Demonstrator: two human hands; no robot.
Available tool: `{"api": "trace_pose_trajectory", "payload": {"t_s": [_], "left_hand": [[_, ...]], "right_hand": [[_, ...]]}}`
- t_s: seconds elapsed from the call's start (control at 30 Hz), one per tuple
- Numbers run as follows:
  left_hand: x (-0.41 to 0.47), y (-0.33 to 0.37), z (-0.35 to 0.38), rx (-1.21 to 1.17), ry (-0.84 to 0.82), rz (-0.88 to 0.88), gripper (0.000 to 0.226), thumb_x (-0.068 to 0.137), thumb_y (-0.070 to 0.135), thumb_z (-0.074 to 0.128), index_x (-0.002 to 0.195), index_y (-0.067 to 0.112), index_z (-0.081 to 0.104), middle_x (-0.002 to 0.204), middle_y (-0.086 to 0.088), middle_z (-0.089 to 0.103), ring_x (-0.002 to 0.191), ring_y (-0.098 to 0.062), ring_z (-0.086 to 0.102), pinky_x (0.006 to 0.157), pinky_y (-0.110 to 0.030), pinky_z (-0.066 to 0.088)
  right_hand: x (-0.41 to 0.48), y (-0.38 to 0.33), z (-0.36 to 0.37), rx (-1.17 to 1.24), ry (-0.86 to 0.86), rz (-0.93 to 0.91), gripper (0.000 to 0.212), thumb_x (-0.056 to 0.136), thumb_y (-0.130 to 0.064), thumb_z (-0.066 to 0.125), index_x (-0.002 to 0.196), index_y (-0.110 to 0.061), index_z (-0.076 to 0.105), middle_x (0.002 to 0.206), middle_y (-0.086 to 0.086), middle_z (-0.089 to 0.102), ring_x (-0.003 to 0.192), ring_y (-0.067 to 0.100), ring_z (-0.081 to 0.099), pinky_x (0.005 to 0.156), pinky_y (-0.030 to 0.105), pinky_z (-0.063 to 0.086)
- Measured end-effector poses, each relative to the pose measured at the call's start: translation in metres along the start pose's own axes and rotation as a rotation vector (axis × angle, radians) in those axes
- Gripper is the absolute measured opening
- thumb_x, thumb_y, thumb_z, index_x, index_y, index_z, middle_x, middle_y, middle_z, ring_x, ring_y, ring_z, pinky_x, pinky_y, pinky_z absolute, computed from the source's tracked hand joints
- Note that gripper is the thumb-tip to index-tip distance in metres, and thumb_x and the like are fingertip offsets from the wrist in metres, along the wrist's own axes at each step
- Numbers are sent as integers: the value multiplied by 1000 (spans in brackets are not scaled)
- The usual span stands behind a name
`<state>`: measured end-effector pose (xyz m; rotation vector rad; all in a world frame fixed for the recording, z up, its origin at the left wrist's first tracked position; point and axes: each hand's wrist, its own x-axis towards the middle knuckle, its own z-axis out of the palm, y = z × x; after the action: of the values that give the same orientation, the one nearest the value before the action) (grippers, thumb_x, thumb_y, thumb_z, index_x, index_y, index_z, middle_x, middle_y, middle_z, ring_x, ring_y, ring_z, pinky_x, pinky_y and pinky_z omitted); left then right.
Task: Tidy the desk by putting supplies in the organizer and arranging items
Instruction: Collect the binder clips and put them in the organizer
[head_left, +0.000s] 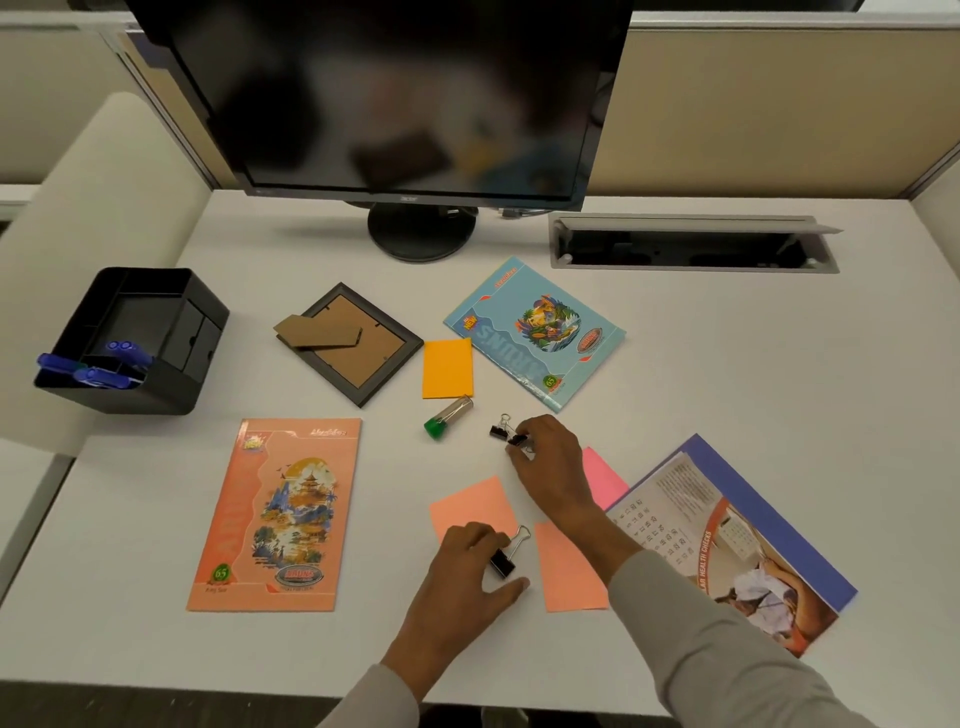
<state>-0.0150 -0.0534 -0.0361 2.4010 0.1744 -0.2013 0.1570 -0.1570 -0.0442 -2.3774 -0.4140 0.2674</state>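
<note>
Left hand (467, 566) pinching binder clip (503, 562).

— What does the room look like?
— A pale white desk (727, 364) set against beige cubicle partitions (779, 114) with grey trim.
— Anything standing at the back?
— A dark monitor (405, 93) on a round black stand (421, 231), and beside it an open cable hatch (691, 244) sunk into the desktop. Soft, even light.

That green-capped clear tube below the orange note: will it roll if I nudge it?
Probably. The tube lies on its side on the smooth desk, so a sideways nudge may roll it. It looks small and light, with metal clips inside.
</note>
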Motion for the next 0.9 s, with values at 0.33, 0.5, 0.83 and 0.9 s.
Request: {"api": "trace_pose_trajectory", "payload": {"t_s": [0.33, 0.5, 0.83, 0.9], "left_hand": [[0, -2, -1, 1, 23, 56, 41, 93, 41, 60, 131, 27, 56, 127, 15, 52, 118, -6, 44, 96, -9, 31], [12, -1, -19, -5, 123, 135, 35, 87, 40, 66, 119, 27, 62, 117, 14, 58, 107, -8, 53, 89, -19, 45], [86, -9, -33, -26, 348, 94, 28, 83, 25, 77, 108, 17, 68, 106, 3, 68, 102, -19, 60, 90, -27, 46], [94, -12, -27, -22, 344, 63, 28, 85, 27, 76, 110, 17, 68, 108, 3, 68, 104, -19, 59, 91, -27, 45]], "right_hand": [[-14, 10, -11, 80, 64, -14, 20, 87, -17, 72, 107, -15, 69, 109, -1, 65, 88, 13, 60, 78, 23, 51], [-36, 22, -35, 87, 107, 32, 18, 89, -16, 72, 107, -17, 70, 104, -8, 64, 75, 5, 60, 71, 16, 50], [-93, 62, -67, 46, 74, 92, 18, 89, -8, 69, 105, -17, 70, 99, -5, 69, 84, 8, 64, 76, 29, 57], [-102, 68, -71, 49, 51, 91, 19, 89, -6, 68, 103, -17, 70, 97, -7, 68, 86, 11, 64, 77, 35, 57]]}}
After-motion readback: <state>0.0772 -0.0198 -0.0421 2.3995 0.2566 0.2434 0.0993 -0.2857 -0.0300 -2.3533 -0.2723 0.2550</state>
